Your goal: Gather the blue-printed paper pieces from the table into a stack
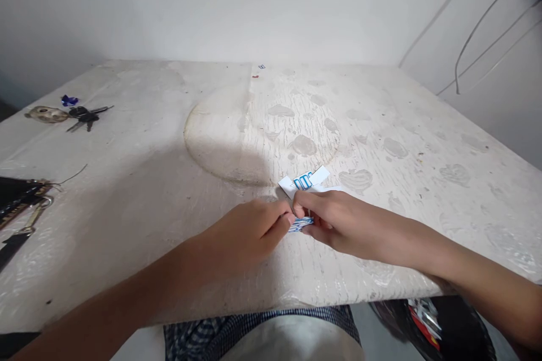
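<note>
In the head view, just below centre frame, we are pinching a blue-striped paper stack [300,225] by its left end with our left hand [258,225] and its right with our right hand [339,221]. Neither is sitting clearly nearer; its long axis is running left-right, pointing slightly upward at right.

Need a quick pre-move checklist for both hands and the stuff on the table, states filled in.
1. Left hand at the blue-striped piece: ok, fingertips at its left end.
2. Right hand on the piece: ok, fingers around its right end.
3. Piece stacked or folded: cannot tell, fingers cover much of it.
4. White paper well away from the hands: not ok, right beside the right hand's fingers.
5. Keys clear of both hands: ok, far left.
</note>
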The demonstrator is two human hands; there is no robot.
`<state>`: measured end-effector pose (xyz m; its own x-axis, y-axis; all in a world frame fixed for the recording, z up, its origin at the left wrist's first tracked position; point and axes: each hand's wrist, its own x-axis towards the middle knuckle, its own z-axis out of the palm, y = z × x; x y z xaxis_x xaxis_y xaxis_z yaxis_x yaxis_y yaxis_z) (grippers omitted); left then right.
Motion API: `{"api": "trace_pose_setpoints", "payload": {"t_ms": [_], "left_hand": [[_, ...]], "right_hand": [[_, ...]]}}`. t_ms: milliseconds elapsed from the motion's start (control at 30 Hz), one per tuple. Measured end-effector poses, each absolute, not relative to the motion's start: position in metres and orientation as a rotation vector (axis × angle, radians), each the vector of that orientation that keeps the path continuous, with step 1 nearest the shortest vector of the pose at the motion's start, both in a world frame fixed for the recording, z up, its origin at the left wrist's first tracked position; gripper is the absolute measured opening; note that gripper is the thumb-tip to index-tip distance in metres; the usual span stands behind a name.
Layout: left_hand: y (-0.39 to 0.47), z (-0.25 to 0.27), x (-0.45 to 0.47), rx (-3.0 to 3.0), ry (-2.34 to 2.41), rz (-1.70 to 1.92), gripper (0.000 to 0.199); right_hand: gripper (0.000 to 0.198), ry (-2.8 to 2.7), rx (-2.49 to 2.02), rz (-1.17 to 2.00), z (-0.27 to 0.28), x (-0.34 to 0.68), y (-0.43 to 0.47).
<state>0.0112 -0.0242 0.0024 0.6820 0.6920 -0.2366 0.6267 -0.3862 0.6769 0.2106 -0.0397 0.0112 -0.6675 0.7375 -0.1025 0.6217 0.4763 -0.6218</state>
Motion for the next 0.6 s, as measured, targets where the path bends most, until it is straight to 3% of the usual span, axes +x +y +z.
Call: {"api": "trace_pose_setpoints", "payload": {"t_ms": [267, 600], "left_hand": [[-0.0229, 0.0008, 0.0075, 2.181, 0.940, 0.053, 0.018], [-0.0250, 0.0013, 0.0114, 2.170, 0.974, 0.100, 0.021]], "right_hand": [[0.022, -2.524, -1.182, 0.963, 0.0103, 0.2085, -0.0402], [0.026, -2.578, -1.121, 0.963, 0.0134, 0.2092, -0.0416]]}}
